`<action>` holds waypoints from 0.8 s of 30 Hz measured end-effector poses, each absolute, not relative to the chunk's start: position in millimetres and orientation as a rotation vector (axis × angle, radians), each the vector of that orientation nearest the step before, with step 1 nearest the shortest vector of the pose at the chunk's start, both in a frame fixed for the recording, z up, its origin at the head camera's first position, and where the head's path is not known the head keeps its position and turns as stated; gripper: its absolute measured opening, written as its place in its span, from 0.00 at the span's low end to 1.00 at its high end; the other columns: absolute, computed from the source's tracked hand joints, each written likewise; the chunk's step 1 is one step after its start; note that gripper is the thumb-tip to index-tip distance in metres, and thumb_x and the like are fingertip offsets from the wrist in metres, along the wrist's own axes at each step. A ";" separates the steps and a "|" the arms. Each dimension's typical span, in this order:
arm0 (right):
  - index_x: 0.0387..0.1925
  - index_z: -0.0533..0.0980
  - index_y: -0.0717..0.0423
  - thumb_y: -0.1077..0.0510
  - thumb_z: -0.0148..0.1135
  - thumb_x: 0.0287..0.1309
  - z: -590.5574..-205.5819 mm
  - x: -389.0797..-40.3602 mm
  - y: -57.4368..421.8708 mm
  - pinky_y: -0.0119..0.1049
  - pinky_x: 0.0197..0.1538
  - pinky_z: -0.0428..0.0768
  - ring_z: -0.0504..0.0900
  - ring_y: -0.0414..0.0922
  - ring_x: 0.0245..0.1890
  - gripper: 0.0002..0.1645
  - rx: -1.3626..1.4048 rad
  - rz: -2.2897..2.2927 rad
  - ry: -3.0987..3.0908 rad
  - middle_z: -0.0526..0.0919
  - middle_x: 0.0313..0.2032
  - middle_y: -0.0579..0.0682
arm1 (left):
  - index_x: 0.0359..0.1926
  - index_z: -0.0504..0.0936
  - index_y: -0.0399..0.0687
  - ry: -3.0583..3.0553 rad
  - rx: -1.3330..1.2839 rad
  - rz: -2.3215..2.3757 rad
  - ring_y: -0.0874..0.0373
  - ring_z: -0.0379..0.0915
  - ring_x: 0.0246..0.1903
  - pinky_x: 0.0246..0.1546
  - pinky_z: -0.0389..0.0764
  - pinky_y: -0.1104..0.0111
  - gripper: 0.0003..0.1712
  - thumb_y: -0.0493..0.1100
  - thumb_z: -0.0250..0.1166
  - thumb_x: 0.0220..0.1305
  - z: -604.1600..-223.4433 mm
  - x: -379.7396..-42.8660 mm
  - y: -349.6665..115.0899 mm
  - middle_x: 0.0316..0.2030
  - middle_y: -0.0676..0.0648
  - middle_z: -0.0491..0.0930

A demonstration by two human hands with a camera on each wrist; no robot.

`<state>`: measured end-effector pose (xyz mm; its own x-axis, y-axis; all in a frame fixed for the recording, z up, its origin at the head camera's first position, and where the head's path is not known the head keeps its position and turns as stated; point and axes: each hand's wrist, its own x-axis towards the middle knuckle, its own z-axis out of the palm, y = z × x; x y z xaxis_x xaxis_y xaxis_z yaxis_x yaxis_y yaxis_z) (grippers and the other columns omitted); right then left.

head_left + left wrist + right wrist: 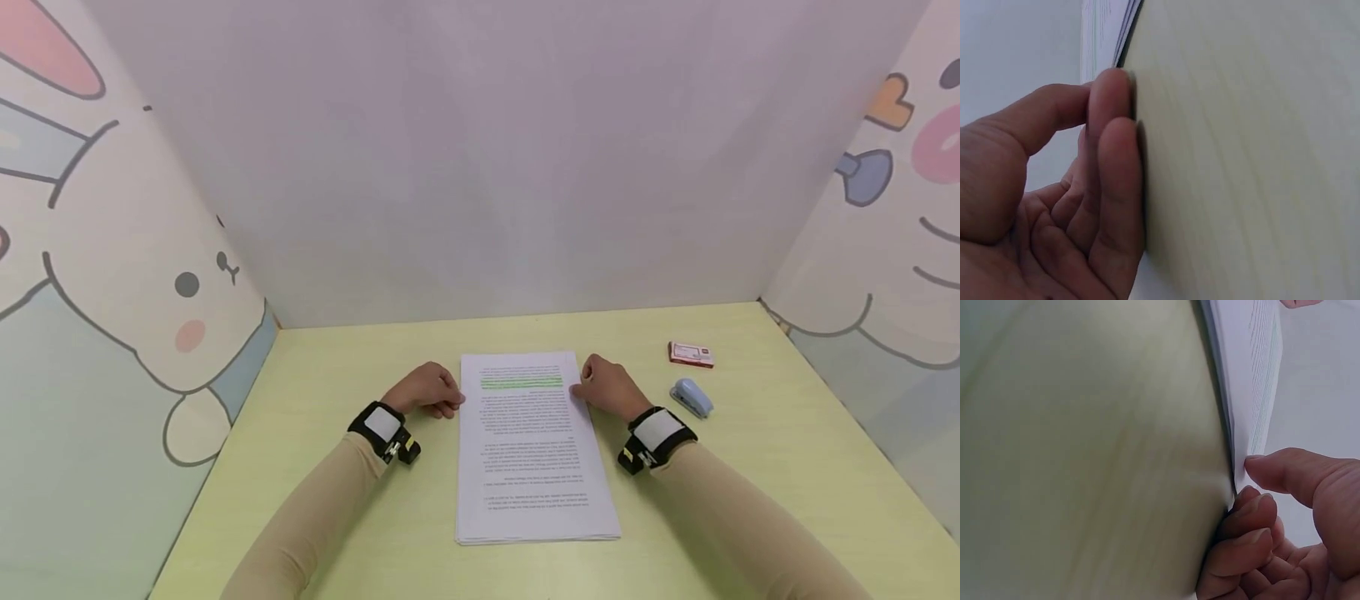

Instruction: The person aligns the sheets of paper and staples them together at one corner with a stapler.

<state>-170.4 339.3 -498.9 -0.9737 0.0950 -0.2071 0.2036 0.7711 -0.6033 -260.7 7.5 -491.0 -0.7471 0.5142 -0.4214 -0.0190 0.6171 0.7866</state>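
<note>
A stack of printed paper sheets (525,462) lies on the table, its text upside down to me and a few lines marked in green. At its left edge, my left hand (429,390) pinches the sheets between thumb and curled fingers. My right hand (611,387) has the opposite edge, and in the right wrist view its thumb (1279,472) lies over the top sheet with the fingers (1250,515) curled at the edge below. Layered page edges of the paper stack (1225,381) show there too.
To the right of my right hand lies a light blue stapler (692,398). Behind it is a small red and white box (692,355). The pale yellow table (360,533) meets a plain back wall (480,208) and side walls with cartoon animals.
</note>
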 end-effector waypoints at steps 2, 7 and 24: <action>0.35 0.71 0.59 0.57 0.66 0.63 -498.1 -170.3 338.8 0.35 0.28 0.68 0.73 0.45 0.25 0.11 0.224 -0.979 2.795 0.75 0.25 0.51 | 0.31 0.82 0.37 2.209 0.377 1.066 0.59 0.81 0.21 0.22 0.80 0.71 0.07 0.36 0.69 0.65 -489.6 -260.5 9.0 0.25 0.45 0.84; 0.33 0.76 0.57 0.57 0.65 0.64 -497.7 -170.0 337.2 0.34 0.27 0.69 0.74 0.44 0.24 0.09 0.206 -0.947 2.785 0.77 0.25 0.49 | 0.30 0.81 0.39 2.240 0.382 1.017 0.61 0.79 0.20 0.22 0.79 0.72 0.07 0.35 0.69 0.65 -490.8 -260.5 11.0 0.24 0.46 0.83; 0.32 0.76 0.57 0.56 0.63 0.66 -502.8 -170.2 341.1 0.34 0.26 0.68 0.73 0.43 0.22 0.09 0.136 -0.945 2.793 0.76 0.22 0.48 | 0.35 0.78 0.41 2.241 0.582 0.925 0.59 0.78 0.20 0.23 0.78 0.71 0.05 0.38 0.64 0.70 -496.4 -266.2 7.2 0.22 0.47 0.82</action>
<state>-170.2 341.1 -502.8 -0.9778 0.0258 -0.2081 0.1468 0.7926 -0.5919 -266.2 7.2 -496.4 -0.6990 0.6012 -0.3873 0.1528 0.6546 0.7404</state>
